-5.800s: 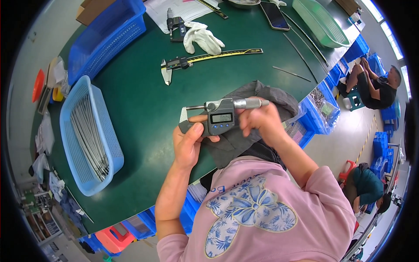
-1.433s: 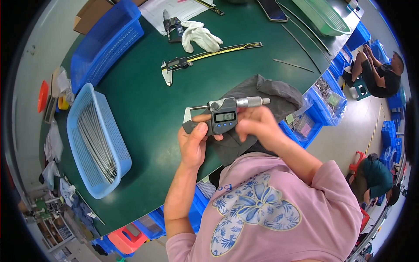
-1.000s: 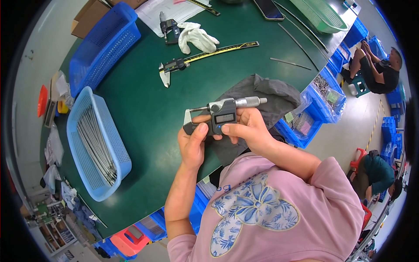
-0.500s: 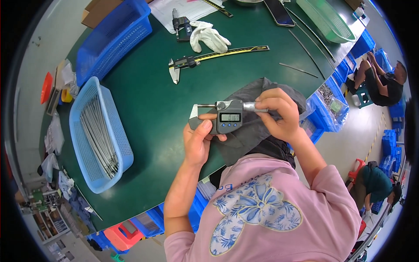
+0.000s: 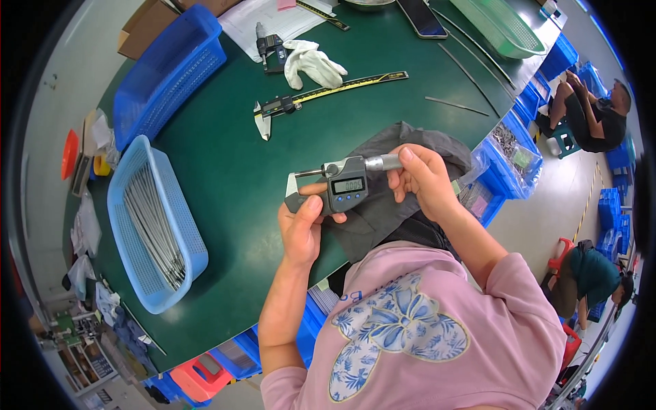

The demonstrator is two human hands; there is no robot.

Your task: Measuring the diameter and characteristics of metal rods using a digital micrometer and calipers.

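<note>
A dark grey digital micrometer (image 5: 348, 174) is held tilted in front of me, its small screen lit with digits. My left hand (image 5: 301, 232) is closed round its frame, thumb in front and fingers behind. At the other end, my right hand (image 5: 430, 183) pinches the silver thimble (image 5: 383, 162) with the thumb on top and the other fingers curled below. Between the measuring faces I make out no workpiece. Under both hands a dark grey cloth (image 5: 386, 217) lies bunched at the table edge. Beyond them rests a digital caliper (image 5: 279, 105).
On the green table (image 5: 225, 205), a light blue basket (image 5: 195, 242) of thin metal rods stands left, a darker blue basket (image 5: 171, 82) behind it. A white glove (image 5: 314, 65), second micrometer (image 5: 272, 46), phone (image 5: 422, 17), loose rods (image 5: 471, 78) and green basket (image 5: 502, 31) sit at the back.
My right hand has turned at the thimble, with its fingers now curled underneath. The micrometer tilts more, its right end raised, and its screen digits differ. The whole view has shifted slightly.
</note>
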